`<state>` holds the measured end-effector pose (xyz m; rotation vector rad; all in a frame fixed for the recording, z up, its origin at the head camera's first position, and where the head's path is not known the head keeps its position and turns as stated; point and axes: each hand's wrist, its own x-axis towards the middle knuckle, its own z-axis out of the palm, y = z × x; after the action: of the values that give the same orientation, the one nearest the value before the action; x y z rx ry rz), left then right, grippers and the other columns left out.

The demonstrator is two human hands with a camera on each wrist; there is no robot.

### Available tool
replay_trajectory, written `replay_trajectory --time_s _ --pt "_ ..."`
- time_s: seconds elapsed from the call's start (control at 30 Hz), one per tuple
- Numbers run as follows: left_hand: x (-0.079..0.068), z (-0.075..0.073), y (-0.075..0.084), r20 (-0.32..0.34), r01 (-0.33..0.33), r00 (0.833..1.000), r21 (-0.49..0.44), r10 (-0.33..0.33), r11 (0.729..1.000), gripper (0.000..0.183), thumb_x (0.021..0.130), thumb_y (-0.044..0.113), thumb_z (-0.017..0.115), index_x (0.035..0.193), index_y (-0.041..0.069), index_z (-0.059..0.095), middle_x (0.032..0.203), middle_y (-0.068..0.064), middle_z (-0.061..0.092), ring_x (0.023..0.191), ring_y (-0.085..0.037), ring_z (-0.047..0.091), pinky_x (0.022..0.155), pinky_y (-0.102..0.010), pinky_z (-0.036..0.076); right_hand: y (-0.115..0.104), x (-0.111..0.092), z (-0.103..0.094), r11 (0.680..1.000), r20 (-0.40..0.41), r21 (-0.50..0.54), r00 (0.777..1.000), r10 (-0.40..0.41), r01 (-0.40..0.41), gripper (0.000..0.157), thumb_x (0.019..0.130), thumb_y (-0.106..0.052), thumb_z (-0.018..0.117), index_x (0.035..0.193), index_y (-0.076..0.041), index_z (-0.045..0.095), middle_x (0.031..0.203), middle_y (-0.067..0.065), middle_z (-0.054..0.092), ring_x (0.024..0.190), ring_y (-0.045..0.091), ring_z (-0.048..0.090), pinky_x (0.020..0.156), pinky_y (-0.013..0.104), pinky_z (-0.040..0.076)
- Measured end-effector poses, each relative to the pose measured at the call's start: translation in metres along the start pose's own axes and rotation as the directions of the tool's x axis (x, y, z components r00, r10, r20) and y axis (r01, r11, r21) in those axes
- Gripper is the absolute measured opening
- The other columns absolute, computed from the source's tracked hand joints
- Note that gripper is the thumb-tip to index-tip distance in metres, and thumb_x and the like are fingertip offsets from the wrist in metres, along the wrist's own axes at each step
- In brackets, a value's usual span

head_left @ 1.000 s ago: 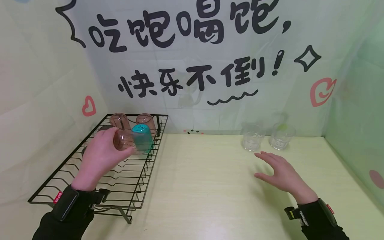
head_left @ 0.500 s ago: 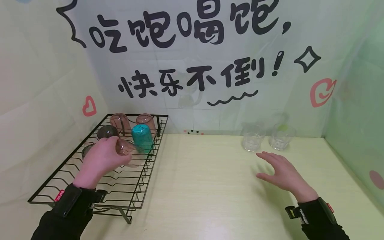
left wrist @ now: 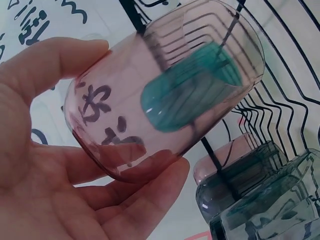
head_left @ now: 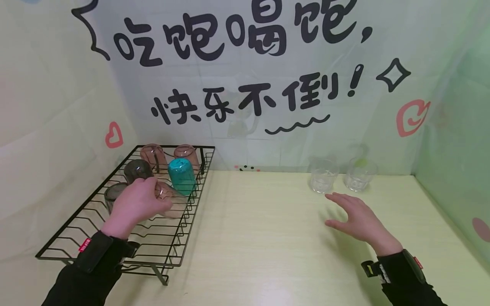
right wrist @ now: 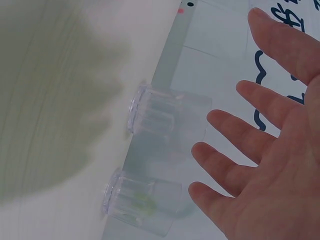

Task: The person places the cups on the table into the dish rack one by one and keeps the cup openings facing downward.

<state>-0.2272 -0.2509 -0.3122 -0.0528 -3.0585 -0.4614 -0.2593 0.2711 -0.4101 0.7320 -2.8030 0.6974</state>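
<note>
In the head view, my left hand [head_left: 139, 202] grips a clear pink glass [head_left: 171, 196] over the black wire rack [head_left: 87, 201]. The left wrist view shows thumb and fingers around the base of this pink glass [left wrist: 125, 100], its mouth pointing away from the palm; it is tilted. Beside it on the rack, a teal glass [head_left: 181, 176] stands upside down. Two dark grey glasses, one behind [head_left: 138, 169] and one partly covered by the hand, are close by. My right hand [head_left: 356, 219] hovers with spread fingers, holding nothing, in front of two clear glasses [right wrist: 172, 117].
Two more pink glasses [head_left: 152, 155] stand upside down at the rack's far end. The clear glasses [head_left: 323, 180] are on the pale table [head_left: 260, 238] by the back wall. Printed cloth walls [head_left: 451, 127] close in the back and sides.
My left hand has brought the pink glass lower and nearer over the rack, tilting it more. Both dark grey glasses have come into fuller view. The right hand has barely moved.
</note>
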Motion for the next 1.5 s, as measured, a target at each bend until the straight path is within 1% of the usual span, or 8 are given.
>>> replay_trajectory --time_s 0.1,0.2,0.37,0.6,0.87,1.17,1.4,1.5 --pt "0.003 0.004 0.0 0.021 0.002 1.0 0.017 -0.002 1.0 0.072 0.077 0.029 0.07 0.131 -0.013 0.049 0.077 -0.01 0.052 0.063 -0.023 0.049 0.049 -0.033 0.036 -0.001 0.0 0.0 1.0 -0.002 -0.001 1.0 -0.001 0.001 0.068 0.08 -0.026 0.083 0.136 0.0 0.055 0.134 0.024 0.056 0.122 0.047 0.048 0.099 0.061 0.037" --pt "0.006 0.007 -0.001 0.024 -0.005 1.0 0.032 0.004 0.999 0.049 0.076 0.028 0.071 0.109 -0.007 0.058 0.076 -0.009 0.05 0.064 -0.023 0.048 0.048 -0.033 0.035 -0.001 0.001 0.0 1.0 -0.001 -0.004 1.0 0.003 -0.003 0.068 0.08 -0.026 0.083 0.136 0.0 0.055 0.134 0.024 0.056 0.122 0.046 0.048 0.1 0.061 0.037" --pt "0.011 0.008 0.0 0.053 -0.002 0.999 0.037 0.0 0.999 0.032 0.076 0.027 0.069 0.09 0.001 0.057 0.077 -0.009 0.052 0.066 -0.024 0.049 0.049 -0.034 0.037 -0.001 0.004 0.001 1.0 -0.003 -0.02 1.0 -0.004 0.003 0.069 0.079 -0.027 0.084 0.135 0.0 0.056 0.132 0.024 0.057 0.121 0.046 0.049 0.099 0.061 0.038" --pt "0.017 0.01 0.002 0.082 0.007 0.997 0.039 -0.01 0.999 0.028 0.077 0.028 0.067 0.086 0.005 0.054 0.074 -0.007 0.047 0.065 -0.024 0.047 0.047 -0.033 0.033 -0.001 0.01 -0.002 0.999 0.018 -0.045 1.0 0.011 -0.01 0.07 0.079 -0.027 0.083 0.137 -0.001 0.054 0.133 0.023 0.056 0.123 0.046 0.048 0.101 0.062 0.036" --pt "0.02 0.014 0.006 0.029 -0.061 0.998 0.023 0.06 0.998 0.024 0.076 0.023 0.065 0.067 0.015 0.045 0.064 0.0 0.036 0.057 -0.018 0.038 0.048 -0.032 0.024 0.001 0.015 -0.003 0.998 0.042 -0.048 0.998 0.039 -0.037 0.071 0.081 -0.027 0.081 0.14 -0.002 0.051 0.135 0.024 0.055 0.125 0.046 0.046 0.103 0.063 0.034" --pt "0.023 0.015 0.009 0.025 -0.056 0.998 0.016 0.055 0.998 0.023 0.079 0.03 0.071 0.084 0.008 0.064 0.074 -0.004 0.057 0.066 -0.023 0.052 0.05 -0.035 0.04 0.002 0.02 -0.002 0.998 0.019 -0.057 1.0 0.023 -0.021 0.072 0.081 -0.027 0.082 0.14 0.0 0.051 0.134 0.024 0.056 0.124 0.046 0.048 0.103 0.062 0.035" --pt "0.022 0.017 0.007 0.042 -0.035 0.998 0.0 0.035 0.999 0.043 0.079 0.037 0.074 0.103 0.001 0.066 0.09 -0.01 0.066 0.073 -0.025 0.057 0.055 -0.037 0.047 0.002 0.025 -0.002 0.998 0.02 -0.059 0.999 0.033 -0.032 0.072 0.081 -0.027 0.082 0.14 0.001 0.05 0.135 0.026 0.055 0.124 0.047 0.047 0.103 0.062 0.035" --pt "0.022 0.017 0.007 0.029 -0.033 0.999 0.004 0.033 0.999 0.055 0.079 0.039 0.075 0.112 -0.003 0.062 0.101 -0.018 0.065 0.083 -0.032 0.058 0.062 -0.044 0.052 0.003 0.027 -0.002 0.998 0.014 -0.061 0.999 0.036 -0.035 0.072 0.082 -0.027 0.081 0.14 0.002 0.05 0.135 0.027 0.054 0.124 0.049 0.046 0.103 0.062 0.035"
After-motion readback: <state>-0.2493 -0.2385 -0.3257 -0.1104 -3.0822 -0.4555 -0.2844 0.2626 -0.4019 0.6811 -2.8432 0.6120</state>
